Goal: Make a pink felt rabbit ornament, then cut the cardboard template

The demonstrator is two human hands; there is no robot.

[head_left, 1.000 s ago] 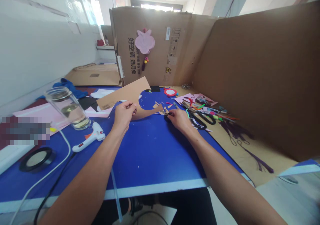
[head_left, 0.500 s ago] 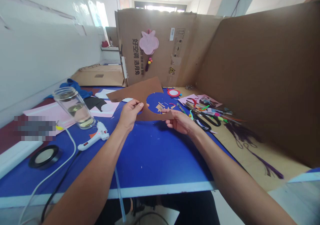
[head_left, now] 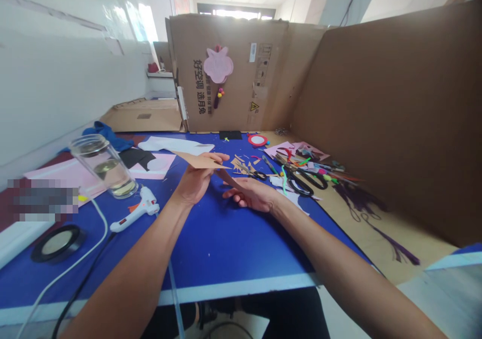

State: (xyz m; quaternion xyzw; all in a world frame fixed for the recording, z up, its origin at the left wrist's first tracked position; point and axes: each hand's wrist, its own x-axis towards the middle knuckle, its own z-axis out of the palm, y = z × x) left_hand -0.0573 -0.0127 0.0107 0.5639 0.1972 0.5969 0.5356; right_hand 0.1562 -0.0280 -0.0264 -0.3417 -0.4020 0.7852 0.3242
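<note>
A sheet of brown card [head_left: 199, 161] is tilted nearly edge-on above the blue table, its paler face showing. My left hand [head_left: 196, 182] is closed on it from below and behind, some fingers reaching past its far edge. A narrow brown strip of the card runs down to my right hand [head_left: 251, 194], which appears to pinch its end; the lower fingers are loosely curled. The card's cut-out hole is hidden at this angle. Just beyond the hands lie small tan paper scraps [head_left: 238, 165] and small scissors [head_left: 258, 175].
On the left stand a glass jar [head_left: 107, 168] with pale liquid, a white glue gun [head_left: 137, 211] and a roll of tape [head_left: 57, 242]. Large black-handled scissors [head_left: 301, 182] and purple tassels [head_left: 399, 248] lie right. Cardboard walls [head_left: 241, 93] enclose the back and right.
The brown card has turned from facing me with its round hole visible to nearly edge-on. My left hand has rotated with it, and my right hand has moved slightly left and down.
</note>
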